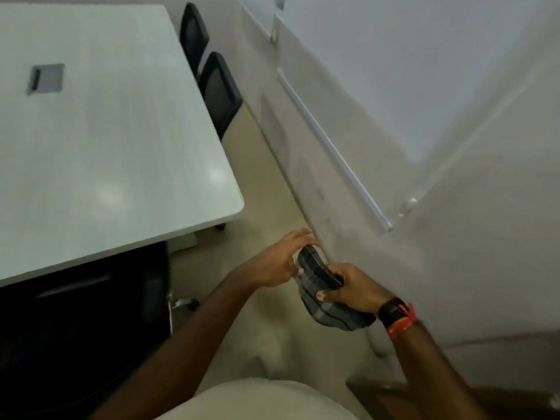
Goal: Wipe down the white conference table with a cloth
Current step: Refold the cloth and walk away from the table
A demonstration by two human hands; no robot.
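While I hold both hands over the floor, off the corner of the white conference table, the plaid cloth sits bunched between them, well apart from the tabletop. My right hand grips its middle, thumb across the folds, a loose end hanging under my wrist. My left hand pinches the upper end.

tabletop: white, smooth, faintly glossy with light spots | cloth: soft woven plaid fabric, matt | chairs: dark mesh backs | floor: smooth, beige
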